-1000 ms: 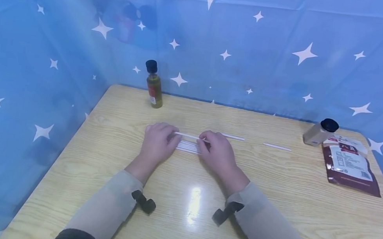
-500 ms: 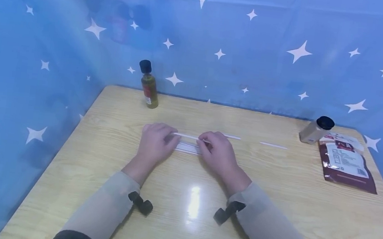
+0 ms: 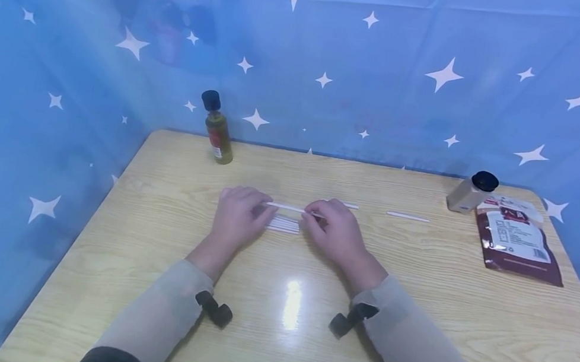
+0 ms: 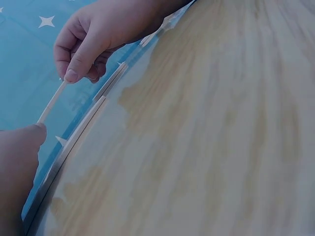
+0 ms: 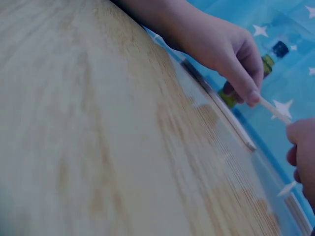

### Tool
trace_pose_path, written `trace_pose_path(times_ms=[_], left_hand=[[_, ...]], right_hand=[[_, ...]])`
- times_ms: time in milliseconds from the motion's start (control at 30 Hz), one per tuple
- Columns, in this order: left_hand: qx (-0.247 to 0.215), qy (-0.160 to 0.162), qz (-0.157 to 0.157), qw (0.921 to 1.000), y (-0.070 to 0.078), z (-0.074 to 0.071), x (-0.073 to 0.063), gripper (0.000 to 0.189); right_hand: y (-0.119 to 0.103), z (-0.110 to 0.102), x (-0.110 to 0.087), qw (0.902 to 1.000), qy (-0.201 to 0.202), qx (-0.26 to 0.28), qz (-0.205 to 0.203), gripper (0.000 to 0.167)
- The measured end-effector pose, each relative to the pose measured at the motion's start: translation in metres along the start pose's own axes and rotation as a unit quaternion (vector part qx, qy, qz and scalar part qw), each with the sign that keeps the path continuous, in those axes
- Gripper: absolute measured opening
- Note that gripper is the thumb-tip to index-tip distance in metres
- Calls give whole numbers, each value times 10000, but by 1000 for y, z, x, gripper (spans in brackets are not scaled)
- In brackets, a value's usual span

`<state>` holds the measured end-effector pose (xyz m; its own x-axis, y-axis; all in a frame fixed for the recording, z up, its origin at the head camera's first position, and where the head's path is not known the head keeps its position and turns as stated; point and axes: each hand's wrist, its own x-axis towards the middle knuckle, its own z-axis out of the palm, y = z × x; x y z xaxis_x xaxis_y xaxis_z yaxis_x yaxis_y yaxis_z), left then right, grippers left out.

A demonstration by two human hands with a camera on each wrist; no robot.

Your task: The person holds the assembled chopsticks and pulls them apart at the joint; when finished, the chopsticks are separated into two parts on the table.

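Note:
In the head view, a thin white stick (image 3: 287, 207) spans the gap between my two hands, above the wooden table. My left hand (image 3: 237, 217) pinches its left end with thumb and fingers. At the other end, my right hand (image 3: 337, 229) pinches it too, with a short tip showing past the fingers. Just below in this view, several similar sticks (image 3: 284, 224) lie side by side on the table, their left ends hidden by my left hand. The right wrist view shows the held stick (image 5: 274, 110) raised off the tabletop, between both thumbs.
Beyond my right hand lies another stick (image 3: 350, 206), partly hidden, and one more stick (image 3: 407, 216) is farther right. A black-capped bottle (image 3: 218, 137) stands at the back left. A black-lidded jar (image 3: 471, 193) and a maroon packet (image 3: 516, 240) occupy the right side. Starry blue cloth (image 3: 325, 59) hangs behind.
The head view has turned slightly right, so the background slides left. My right hand has shifted a little right, uncovering the right ends of the stick row. Both hands keep pinching the stick.

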<state>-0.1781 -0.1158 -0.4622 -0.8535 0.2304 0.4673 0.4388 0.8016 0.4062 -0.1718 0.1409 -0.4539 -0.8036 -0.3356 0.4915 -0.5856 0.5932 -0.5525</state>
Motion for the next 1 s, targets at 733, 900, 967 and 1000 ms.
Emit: trace_pose_path(times_ms=[733,900,967,1000], left_hand=[[-220,-279,385,9986,42,33,17,26],[-276,-258,627,9973,54,42,22,24],[-296,-305,668,9969,60,45,23,23],[-301,-341,677,9967,63,47,24,23]], right_hand=[[33,-46,-29,9990,184,-259,313,7],[39,-60,-36,9984,233,-259,450,7],[42,-65,-39,9981,238,-301,486,7],[44,-67,-41,9979,245,-320,500,7]])
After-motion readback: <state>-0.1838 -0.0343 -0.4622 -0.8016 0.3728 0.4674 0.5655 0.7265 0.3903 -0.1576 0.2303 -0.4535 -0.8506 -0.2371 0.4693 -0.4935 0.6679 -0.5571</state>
